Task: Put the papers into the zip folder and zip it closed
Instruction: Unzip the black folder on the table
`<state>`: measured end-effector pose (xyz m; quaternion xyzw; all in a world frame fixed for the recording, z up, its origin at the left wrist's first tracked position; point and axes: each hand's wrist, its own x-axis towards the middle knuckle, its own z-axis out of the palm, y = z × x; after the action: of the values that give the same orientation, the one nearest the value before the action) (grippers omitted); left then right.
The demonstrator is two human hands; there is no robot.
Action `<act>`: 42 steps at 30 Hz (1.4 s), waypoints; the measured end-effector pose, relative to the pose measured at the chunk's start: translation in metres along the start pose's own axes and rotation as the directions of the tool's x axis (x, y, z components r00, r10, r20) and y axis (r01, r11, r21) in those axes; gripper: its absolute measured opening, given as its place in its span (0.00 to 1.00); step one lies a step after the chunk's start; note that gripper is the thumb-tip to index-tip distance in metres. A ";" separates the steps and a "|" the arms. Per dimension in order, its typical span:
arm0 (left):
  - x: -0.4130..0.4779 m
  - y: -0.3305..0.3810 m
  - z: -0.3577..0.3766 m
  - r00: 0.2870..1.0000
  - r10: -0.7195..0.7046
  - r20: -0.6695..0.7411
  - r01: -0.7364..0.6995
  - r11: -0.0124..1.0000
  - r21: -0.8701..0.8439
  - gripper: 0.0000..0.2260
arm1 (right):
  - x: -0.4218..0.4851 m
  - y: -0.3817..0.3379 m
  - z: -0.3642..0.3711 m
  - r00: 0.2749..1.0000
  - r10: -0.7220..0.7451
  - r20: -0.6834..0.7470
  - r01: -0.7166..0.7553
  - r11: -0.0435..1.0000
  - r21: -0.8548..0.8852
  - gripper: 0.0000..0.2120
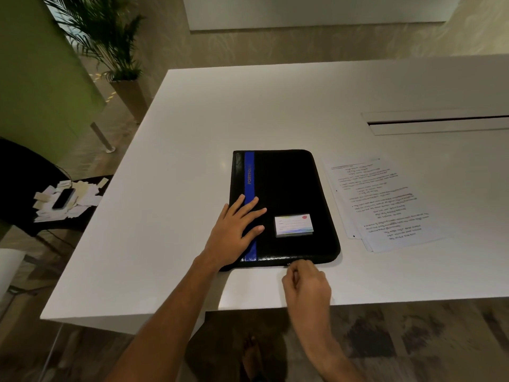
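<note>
Left hand (pixel 237 230): lies flat, fingers straight and spread, on the lower left part of the zip folder's cover; it grips nothing, and the fingers cross the blue stripe (pixel 249 186).
Right hand (pixel 306 285): fingers curled, thumb and forefinger pinching at the folder's near zippered edge; the pull tab is too small to make out.
Zip folder (pixel 286 186): black and closed, lying flat at the middle of the frame. Its near edge runs parallel to the table's front edge, with a band of bare surface between them.
Label card (pixel 294 225): on the cover's lower right, just right of the left hand's fingertips.
Papers (pixel 385 205): a loose printed stack on the table right of the folder, outside it, separated from it by a narrow strip of table.
Table (pixel 192 128): white; bare surface shows left of and beyond the folder. Its left corner lies at the lower left of the frame.
Cable slot (pixel 440 123): upper right, well beyond the papers.
Phone (pixel 64 198): on scattered paper slips (pixel 82 201) on a dark seat off the table's left edge.
Potted palm (pixel 110 37): upper left, on the floor.
</note>
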<state>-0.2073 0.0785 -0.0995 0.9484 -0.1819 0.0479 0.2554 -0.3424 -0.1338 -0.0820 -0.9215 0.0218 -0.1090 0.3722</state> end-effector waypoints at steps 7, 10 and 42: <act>0.003 0.004 -0.003 1.000 -0.024 -0.009 0.024 1.000 -0.006 0.22 | 0.004 0.001 -0.004 1.000 -0.012 -0.014 0.011 0.999 -0.043 0.08; 0.000 0.004 0.000 0.999 -0.028 -0.016 0.028 1.000 -0.005 0.23 | -0.001 -0.007 0.006 0.999 -0.033 -0.012 0.033 0.998 -0.047 0.09; -0.001 -0.004 0.006 0.999 0.037 -0.031 -0.034 0.996 0.079 0.26 | -0.006 -0.009 0.006 0.940 0.035 -0.339 -0.130 0.956 -0.262 0.13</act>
<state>-0.2068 0.0793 -0.1069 0.9533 -0.1924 0.0749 0.2203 -0.3470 -0.1224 -0.0815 -0.9316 0.1381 -0.2421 0.2333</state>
